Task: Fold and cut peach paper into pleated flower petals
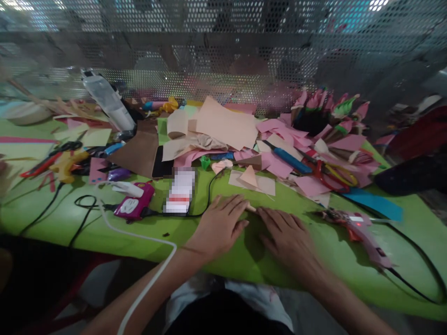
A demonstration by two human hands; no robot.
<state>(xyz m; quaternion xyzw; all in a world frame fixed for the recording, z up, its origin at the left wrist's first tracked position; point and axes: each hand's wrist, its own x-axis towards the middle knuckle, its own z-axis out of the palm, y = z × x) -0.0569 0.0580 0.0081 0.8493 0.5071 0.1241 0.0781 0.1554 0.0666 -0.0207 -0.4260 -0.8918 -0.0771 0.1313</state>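
Observation:
A small pale beige roll (250, 208), seemingly of paper, lies on the green tabletop between my hands. Over its left end reach the fingertips of my left hand (223, 222), fingers stretched out flat and thumb toward the right. My right hand (288, 232) lies flat at the roll's right end, its fingers extended, and is slightly blurred. What is under both sets of fingers is hidden. Just beyond them sits a beige paper sheet (261, 185) with a folded paper cone (249, 177) on it.
A pink glue gun (366, 235) with a lit red light lies to the right. Left are a phone (179, 190), a magenta power strip (134, 202) and a white cable (143, 236). Behind are paper scraps (226, 123), scissors (331, 174), a blue cutter (291, 160) and a bottle (108, 102).

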